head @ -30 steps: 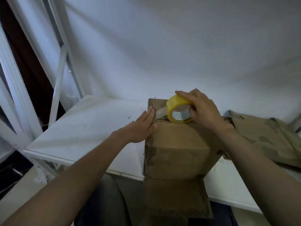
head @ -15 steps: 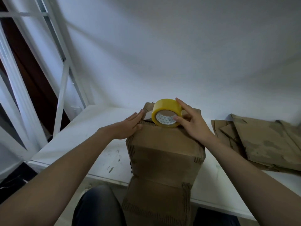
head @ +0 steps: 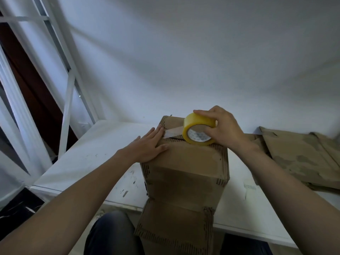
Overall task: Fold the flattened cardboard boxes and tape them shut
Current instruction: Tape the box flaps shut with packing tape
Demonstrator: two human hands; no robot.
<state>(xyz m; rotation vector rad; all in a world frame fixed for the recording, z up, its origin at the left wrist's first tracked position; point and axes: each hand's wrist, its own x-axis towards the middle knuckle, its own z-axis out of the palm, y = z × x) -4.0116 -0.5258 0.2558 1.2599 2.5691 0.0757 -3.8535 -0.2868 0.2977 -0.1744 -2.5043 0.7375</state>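
A brown cardboard box (head: 185, 172) stands folded on the white table (head: 88, 159), with one flap hanging over the near edge. My right hand (head: 220, 127) grips a yellow roll of tape (head: 198, 129) resting on the box's top. A clear strip of tape (head: 173, 132) runs from the roll leftward across the top seam. My left hand (head: 147, 146) lies flat with fingers together on the box's top left edge, pressing the strip's end down.
A pile of flattened cardboard boxes (head: 301, 159) lies on the table to the right. A white wall rises just behind the table. A white metal frame (head: 68, 100) stands at the left. My dark-trousered legs (head: 112, 234) are below the table edge.
My right hand has drawn the roll to the right along the box top, and a longer strip of tape now shows. My left hand has stayed at the left edge.
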